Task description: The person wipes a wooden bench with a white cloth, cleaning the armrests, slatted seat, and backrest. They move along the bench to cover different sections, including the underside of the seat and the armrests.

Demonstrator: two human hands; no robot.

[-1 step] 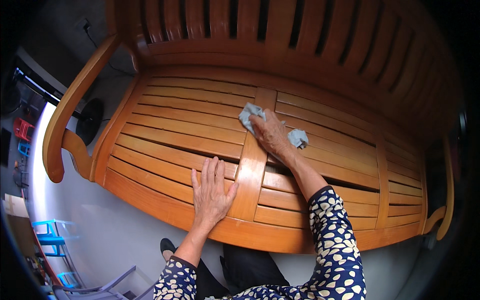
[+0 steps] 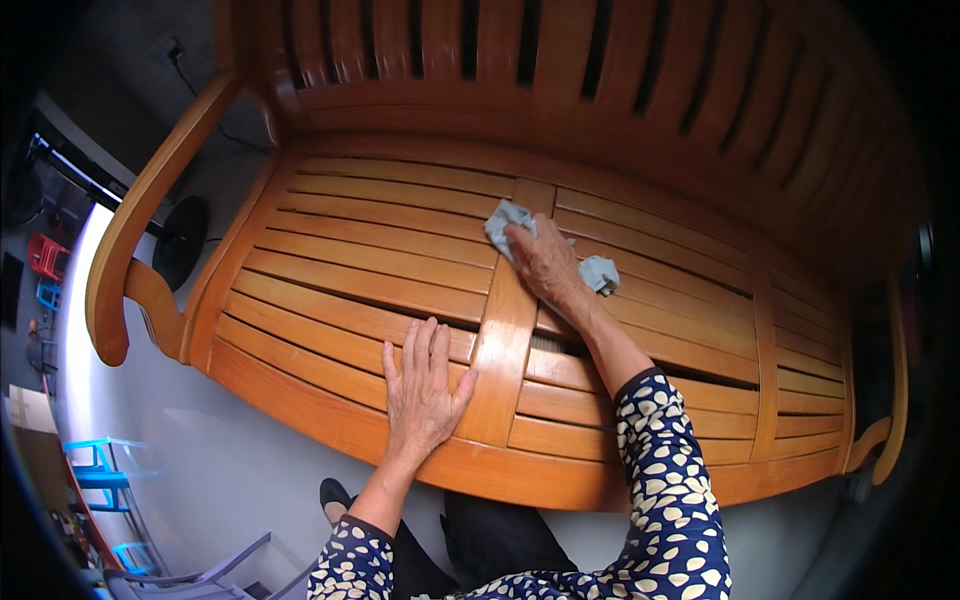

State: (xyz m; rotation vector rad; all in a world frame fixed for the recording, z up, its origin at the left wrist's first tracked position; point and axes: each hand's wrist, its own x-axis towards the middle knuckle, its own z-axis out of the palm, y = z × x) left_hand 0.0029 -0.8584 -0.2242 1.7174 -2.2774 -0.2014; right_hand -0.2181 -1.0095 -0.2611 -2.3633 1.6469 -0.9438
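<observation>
A slatted wooden bench (image 2: 505,330) with a varnished orange-brown finish spreads in front of me. My right hand (image 2: 547,262) is closed on a pale blue-grey cloth (image 2: 506,226) and presses it to the seat, at the broad crosspiece near the middle. The cloth is crumpled; part of it sticks out to the left of my fingers and another part to the right of my wrist. Closer to the front edge, my left hand (image 2: 424,385) lies flat on the slats with its fingers spread and nothing in it.
A curved armrest (image 2: 165,190) rises at the bench's left end, another (image 2: 885,430) at its right. The slatted backrest (image 2: 450,45) stands along the far side. On the floor to the left are blue stools (image 2: 100,470) and a grey-purple chair (image 2: 210,580).
My right hand and the cloth have shifted very slightly to the right. My left hand stays in the same place on the slats.
</observation>
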